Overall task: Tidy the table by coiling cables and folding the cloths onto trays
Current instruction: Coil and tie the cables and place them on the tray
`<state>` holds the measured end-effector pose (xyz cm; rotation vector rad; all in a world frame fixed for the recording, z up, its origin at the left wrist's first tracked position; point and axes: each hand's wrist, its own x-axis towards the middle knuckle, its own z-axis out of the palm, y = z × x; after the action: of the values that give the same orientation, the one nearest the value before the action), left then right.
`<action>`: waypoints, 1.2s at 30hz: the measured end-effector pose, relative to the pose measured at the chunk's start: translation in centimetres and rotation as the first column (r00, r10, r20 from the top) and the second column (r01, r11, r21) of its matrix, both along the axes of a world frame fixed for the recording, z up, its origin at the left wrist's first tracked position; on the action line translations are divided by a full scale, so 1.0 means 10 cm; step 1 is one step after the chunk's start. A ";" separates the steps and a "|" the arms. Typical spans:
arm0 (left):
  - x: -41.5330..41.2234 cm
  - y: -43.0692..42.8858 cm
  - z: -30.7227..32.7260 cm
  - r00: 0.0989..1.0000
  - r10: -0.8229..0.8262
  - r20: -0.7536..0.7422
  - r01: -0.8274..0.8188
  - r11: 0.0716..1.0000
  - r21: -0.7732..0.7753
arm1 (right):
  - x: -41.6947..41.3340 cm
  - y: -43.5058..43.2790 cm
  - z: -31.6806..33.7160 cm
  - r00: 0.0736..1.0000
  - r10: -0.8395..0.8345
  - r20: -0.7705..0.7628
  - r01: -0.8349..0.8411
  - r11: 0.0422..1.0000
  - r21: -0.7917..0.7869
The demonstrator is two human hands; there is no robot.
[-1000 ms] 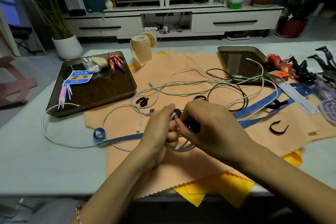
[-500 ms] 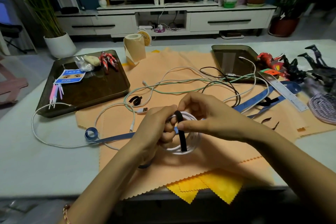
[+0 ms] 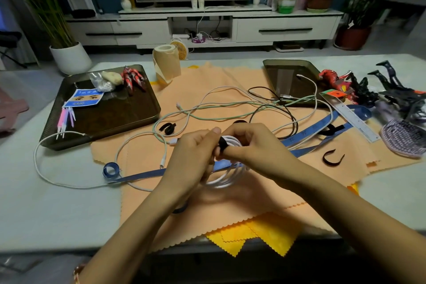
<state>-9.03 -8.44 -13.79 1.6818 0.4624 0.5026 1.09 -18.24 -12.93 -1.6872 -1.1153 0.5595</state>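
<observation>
A coiled white cable (image 3: 227,177) hangs between both hands above the orange cloth (image 3: 207,90). My left hand (image 3: 193,157) grips the coil from the left. My right hand (image 3: 251,145) pinches a black strap (image 3: 223,143) wrapped over the top of the coil. Loose white, pale green and black cables (image 3: 230,108) lie tangled across the cloth behind the hands. A yellow cloth (image 3: 253,235) sticks out under the orange one at the near edge. Two dark trays sit on the table: the left tray (image 3: 110,120) and the right tray (image 3: 285,71).
The left tray holds a red figure (image 3: 133,78), a blue card and pink sticks. A blue tape measure (image 3: 138,174) crosses the cloth. Spare black straps (image 3: 333,157) lie on it. A ruler (image 3: 350,115), toy figures and a knitted piece crowd the right side. A tape roll (image 3: 166,64) stands behind.
The black strap hung down over the coil half a second ago; now it is wrapped over the coil's top and pinched. Both hands stayed in the same place.
</observation>
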 end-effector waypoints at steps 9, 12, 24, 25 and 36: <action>-0.03 0.01 -0.04 0.999 0.045 -0.016 -0.040 0.968 0.248 | 0.14 -0.02 0.07 0.913 -0.007 -0.407 -0.018 0.998 -0.058; -0.02 -0.02 -0.08 0.999 0.050 -0.021 -0.044 0.972 0.230 | 0.13 0.00 0.04 0.871 -0.052 -0.489 0.036 0.998 -0.043; 0.02 -0.14 -0.04 0.993 0.075 -0.089 -0.088 0.984 -0.158 | -0.09 -0.02 0.03 0.970 -0.232 -0.075 0.244 0.937 0.250; 0.02 -0.14 -0.04 0.993 0.070 -0.095 -0.088 0.976 -0.199 | -0.10 -0.03 0.04 0.976 -0.215 -0.034 0.216 0.940 0.266; -0.04 -0.01 -0.06 0.980 0.155 -0.128 -0.181 0.958 -0.223 | -0.03 -0.03 0.06 0.988 0.141 0.070 -0.144 0.989 0.042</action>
<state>-9.44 -8.50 -14.38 1.4546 0.7220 0.4614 0.79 -18.51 -12.38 -1.6038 -1.2950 0.5655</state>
